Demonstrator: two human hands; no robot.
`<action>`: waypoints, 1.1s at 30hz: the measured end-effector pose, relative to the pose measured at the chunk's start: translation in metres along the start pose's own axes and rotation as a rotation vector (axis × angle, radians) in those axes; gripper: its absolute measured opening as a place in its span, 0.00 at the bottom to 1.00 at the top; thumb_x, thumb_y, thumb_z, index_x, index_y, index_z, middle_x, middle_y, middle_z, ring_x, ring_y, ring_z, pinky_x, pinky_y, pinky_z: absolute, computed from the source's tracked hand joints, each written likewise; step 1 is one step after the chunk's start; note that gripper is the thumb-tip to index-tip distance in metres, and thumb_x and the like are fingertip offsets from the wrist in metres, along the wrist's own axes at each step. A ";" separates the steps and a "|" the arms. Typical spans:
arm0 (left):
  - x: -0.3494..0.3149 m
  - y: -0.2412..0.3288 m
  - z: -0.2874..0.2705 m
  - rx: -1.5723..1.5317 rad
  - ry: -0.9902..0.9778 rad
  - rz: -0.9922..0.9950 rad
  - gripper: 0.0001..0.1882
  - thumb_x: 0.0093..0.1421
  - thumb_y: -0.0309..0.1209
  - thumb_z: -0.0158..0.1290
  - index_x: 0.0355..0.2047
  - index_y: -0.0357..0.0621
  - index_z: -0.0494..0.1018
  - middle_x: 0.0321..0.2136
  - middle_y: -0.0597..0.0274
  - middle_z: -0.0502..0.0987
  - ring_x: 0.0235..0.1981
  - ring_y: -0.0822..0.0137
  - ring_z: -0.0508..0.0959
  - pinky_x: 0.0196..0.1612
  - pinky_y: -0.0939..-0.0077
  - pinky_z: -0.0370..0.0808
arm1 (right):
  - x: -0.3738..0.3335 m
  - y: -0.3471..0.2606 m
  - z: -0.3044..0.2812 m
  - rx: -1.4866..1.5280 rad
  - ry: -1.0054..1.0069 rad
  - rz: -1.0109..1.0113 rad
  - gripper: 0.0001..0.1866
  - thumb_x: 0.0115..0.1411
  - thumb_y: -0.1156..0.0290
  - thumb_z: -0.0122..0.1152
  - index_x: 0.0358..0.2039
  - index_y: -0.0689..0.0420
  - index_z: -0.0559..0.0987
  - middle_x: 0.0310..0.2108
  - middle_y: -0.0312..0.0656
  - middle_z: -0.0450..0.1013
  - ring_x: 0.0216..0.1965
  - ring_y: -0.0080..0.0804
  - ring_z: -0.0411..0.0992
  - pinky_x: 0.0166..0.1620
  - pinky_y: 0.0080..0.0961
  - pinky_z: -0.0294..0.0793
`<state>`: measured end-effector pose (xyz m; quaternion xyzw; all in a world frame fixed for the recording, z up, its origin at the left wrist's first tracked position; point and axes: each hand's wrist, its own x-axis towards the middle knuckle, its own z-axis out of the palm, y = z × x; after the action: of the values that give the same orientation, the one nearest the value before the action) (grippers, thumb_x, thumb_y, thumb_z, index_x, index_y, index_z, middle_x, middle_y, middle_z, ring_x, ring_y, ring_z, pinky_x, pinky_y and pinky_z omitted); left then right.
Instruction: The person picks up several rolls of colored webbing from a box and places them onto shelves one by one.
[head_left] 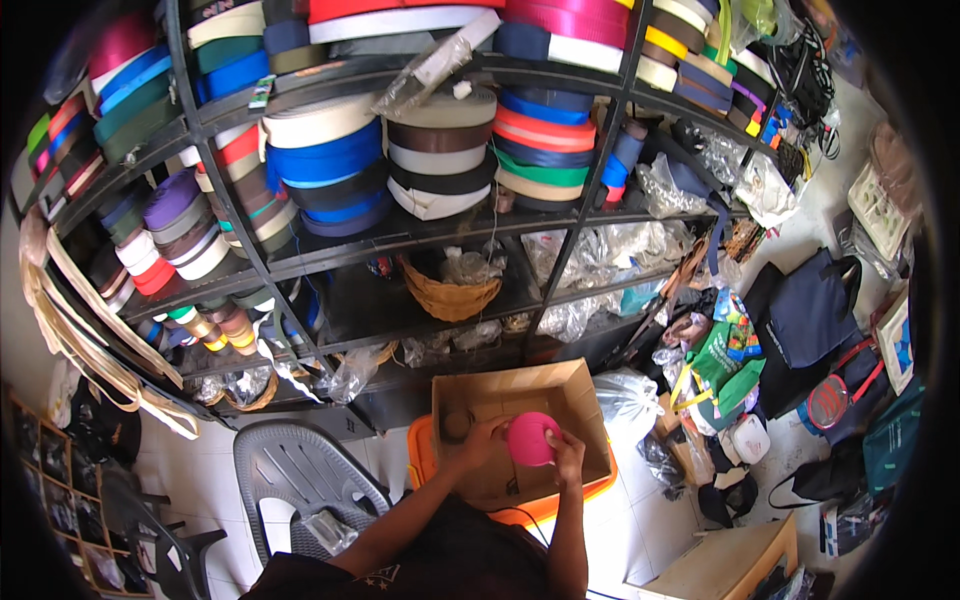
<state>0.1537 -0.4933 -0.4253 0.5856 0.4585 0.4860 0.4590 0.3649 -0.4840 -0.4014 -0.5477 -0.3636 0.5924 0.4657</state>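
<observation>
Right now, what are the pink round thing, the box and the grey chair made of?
Pink round thing: matte, perhaps fabric or plastic; even pink, no clear weave. Box: probably dull cardboard, plain brown walls. Grey chair: likely smooth plastic, with moulded slots.

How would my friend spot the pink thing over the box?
Start at the big black shelf. In front of it stands an open cardboard box. Over the box, look for the pink round thing, the one bright pink spot against all that brown.

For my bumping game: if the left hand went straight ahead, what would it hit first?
Probably the round pink thing; the left hand seems beside or touching it, but depth is unclear.
</observation>
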 end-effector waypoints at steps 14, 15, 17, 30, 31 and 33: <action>0.003 0.017 -0.010 0.242 0.340 -0.027 0.17 0.62 0.27 0.51 0.51 0.44 0.74 0.36 0.41 0.78 0.37 0.51 0.81 0.38 0.64 0.75 | 0.022 0.009 0.065 0.268 0.206 -0.085 0.16 0.54 0.72 0.68 0.40 0.69 0.79 0.33 0.43 0.77 0.30 0.32 0.76 0.34 0.29 0.79; 0.003 0.014 -0.011 0.215 0.370 -0.018 0.17 0.62 0.29 0.52 0.51 0.44 0.74 0.36 0.42 0.78 0.35 0.54 0.82 0.38 0.64 0.76 | 0.022 0.007 0.069 0.253 0.203 -0.101 0.16 0.54 0.72 0.68 0.39 0.69 0.79 0.33 0.43 0.77 0.31 0.32 0.76 0.35 0.29 0.79; 0.002 0.013 -0.015 0.041 0.414 -0.094 0.17 0.63 0.33 0.53 0.51 0.42 0.74 0.35 0.45 0.80 0.33 0.60 0.83 0.37 0.66 0.76 | 0.024 0.003 0.078 0.243 0.139 -0.102 0.15 0.55 0.72 0.68 0.39 0.69 0.79 0.33 0.43 0.77 0.32 0.31 0.76 0.36 0.29 0.79; 0.002 0.076 -0.006 -0.129 0.693 -0.163 0.21 0.60 0.42 0.60 0.44 0.35 0.79 0.27 0.60 0.82 0.30 0.79 0.75 0.34 0.79 0.73 | 0.011 0.004 0.115 0.262 0.272 -0.244 0.22 0.59 0.65 0.66 0.47 0.67 0.74 0.42 0.45 0.74 0.38 0.32 0.75 0.39 0.29 0.78; 0.003 0.071 -0.008 -0.137 0.706 -0.155 0.21 0.59 0.42 0.60 0.44 0.35 0.79 0.28 0.60 0.82 0.30 0.79 0.75 0.34 0.79 0.73 | 0.009 0.002 0.118 0.296 0.237 -0.207 0.22 0.59 0.66 0.66 0.48 0.66 0.73 0.44 0.45 0.74 0.39 0.32 0.75 0.39 0.30 0.78; 0.008 0.054 -0.015 -0.214 0.751 -0.135 0.21 0.59 0.42 0.61 0.43 0.36 0.80 0.28 0.60 0.82 0.31 0.79 0.75 0.34 0.79 0.73 | -0.001 -0.014 0.125 0.358 0.175 -0.133 0.24 0.58 0.67 0.66 0.52 0.64 0.71 0.46 0.46 0.72 0.42 0.32 0.75 0.40 0.30 0.78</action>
<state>0.1441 -0.4925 -0.3698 0.2843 0.5787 0.6802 0.3487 0.2431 -0.4712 -0.3707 -0.4801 -0.2461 0.5658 0.6236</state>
